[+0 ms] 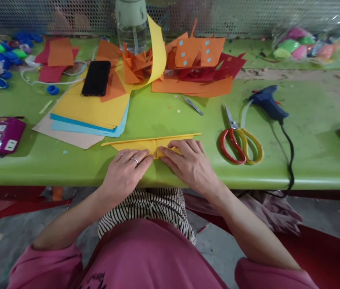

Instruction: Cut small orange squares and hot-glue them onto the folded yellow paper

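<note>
Folded yellow paper (150, 144) — one, near the front edge of a green table (164, 120); held by left hand (129, 166) and right hand (189, 160), close together. Scissors (232, 124) — one pair, lying beyond the right hand.

The folded paper (138, 145) is yellow, the bench (164, 114) beneath it lime green. Right of the paper, scissors (233, 125) are red-handled on one side, yellow on the other; beyond it, orange cutouts (191, 52) bear pale-blue squares (183, 54); to its left, the power socket (0, 132) is magenta.
</note>
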{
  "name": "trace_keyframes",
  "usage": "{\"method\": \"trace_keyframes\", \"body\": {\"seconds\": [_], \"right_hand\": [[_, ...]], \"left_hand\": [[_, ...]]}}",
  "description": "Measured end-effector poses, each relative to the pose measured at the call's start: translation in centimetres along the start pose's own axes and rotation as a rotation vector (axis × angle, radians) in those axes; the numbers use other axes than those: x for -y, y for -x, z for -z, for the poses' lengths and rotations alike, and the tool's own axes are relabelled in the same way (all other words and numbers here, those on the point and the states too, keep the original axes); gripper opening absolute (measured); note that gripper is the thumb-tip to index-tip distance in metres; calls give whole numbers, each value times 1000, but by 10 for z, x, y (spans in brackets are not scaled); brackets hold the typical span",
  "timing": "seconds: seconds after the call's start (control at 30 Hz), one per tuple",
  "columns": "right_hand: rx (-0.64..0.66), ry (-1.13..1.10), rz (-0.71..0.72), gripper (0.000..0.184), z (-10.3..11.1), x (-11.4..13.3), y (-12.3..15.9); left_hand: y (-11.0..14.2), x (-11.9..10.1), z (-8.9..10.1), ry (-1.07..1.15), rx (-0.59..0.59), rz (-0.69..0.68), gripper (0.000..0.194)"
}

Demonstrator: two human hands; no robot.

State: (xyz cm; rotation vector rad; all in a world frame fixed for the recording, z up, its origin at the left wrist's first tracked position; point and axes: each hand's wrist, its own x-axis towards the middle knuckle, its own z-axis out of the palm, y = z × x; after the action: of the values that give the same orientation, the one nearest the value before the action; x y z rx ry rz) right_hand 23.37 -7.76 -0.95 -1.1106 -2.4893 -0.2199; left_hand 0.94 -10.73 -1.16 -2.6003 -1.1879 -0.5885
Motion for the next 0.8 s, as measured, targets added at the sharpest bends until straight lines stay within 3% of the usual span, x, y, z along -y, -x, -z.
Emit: {"method": "trace_keyframes", "body": {"seconds": [0.43,0.8], "right_hand": [[-5,-60,22,20,3,-1,2],[115,-106,40,59,1,-3,11]], "left_hand": [[1,-18,6,-117,31,34,27],[5,-37,1,-100,129,130,64]]}}
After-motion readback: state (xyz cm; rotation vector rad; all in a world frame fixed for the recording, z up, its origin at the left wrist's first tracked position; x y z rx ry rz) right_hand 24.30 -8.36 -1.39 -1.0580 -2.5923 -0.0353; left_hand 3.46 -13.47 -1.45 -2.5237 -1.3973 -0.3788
